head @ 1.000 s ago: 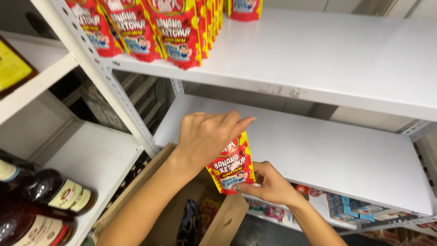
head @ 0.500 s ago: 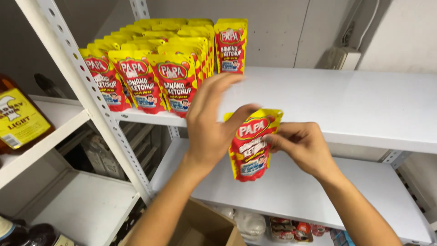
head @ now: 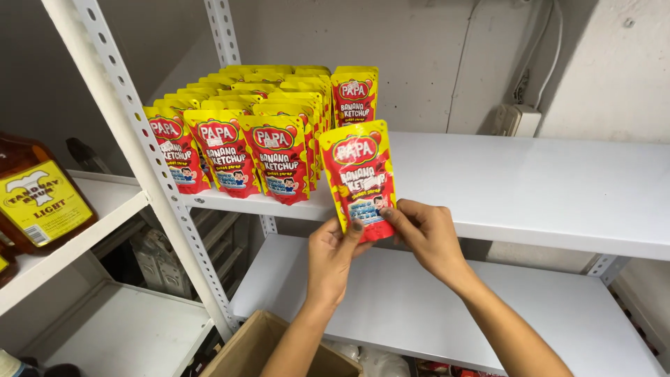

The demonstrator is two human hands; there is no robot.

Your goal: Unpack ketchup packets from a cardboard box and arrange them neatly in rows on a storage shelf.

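Note:
A red and yellow sauce pouch (head: pixel 360 176) stands upright in the air just in front of the white upper shelf (head: pixel 530 188). My left hand (head: pixel 332 257) pinches its lower left edge. My right hand (head: pixel 424 236) grips its lower right corner. The pouch is right of several rows of identical pouches (head: pixel 258 132) standing on the shelf's left part, close to the front row but apart from it.
A perforated white upright post (head: pixel 150 167) slants on the left. A brown bottle with a yellow label (head: pixel 42 195) stands on the left-hand shelf. An open cardboard box (head: pixel 258 349) sits below. A lower white shelf (head: pixel 447 307) runs under my hands.
Both hands have lifted the pouch from the lower shelf level up to the upper shelf's front edge. The left hand has slid from covering the pouch's top to its lower edge.

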